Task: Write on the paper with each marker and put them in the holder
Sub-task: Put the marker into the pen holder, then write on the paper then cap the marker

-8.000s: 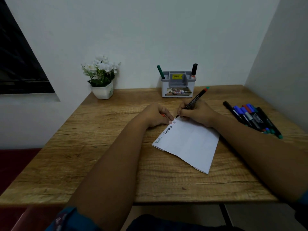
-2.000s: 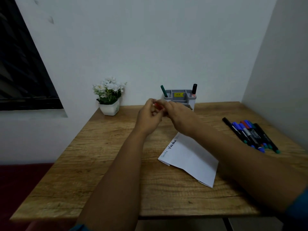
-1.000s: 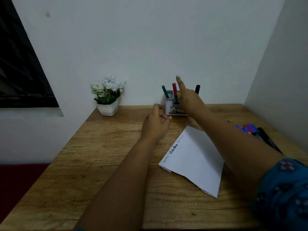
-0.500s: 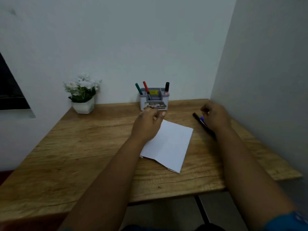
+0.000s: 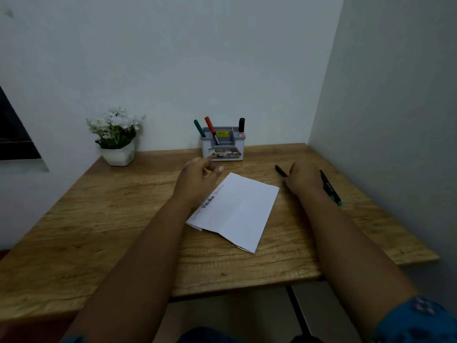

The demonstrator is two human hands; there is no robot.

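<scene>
Markers (image 5: 330, 190) lying on the desk (image 5: 123, 219) at far right under my right hand (image 5: 304, 179), its grasp impossible to tell, paper (image 5: 237, 211) at centre, my left hand (image 5: 197, 179) loosely curled and empty above its far-left corner, holder (image 5: 222, 144) with three markers against the far wall, flowerpot (image 5: 118, 154) far left.

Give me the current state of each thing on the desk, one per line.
Holder: upright at the wall, three markers inside.
Green marker: capped, leaning in holder.
Red marker: capped, leaning in holder.
Black marker: capped, upright in holder.
Paper: folded, flat, writing along its far-left edge.
Left hand: loosely curled, holding nothing.
Right hand: over the loose markers; grip hidden.
</scene>
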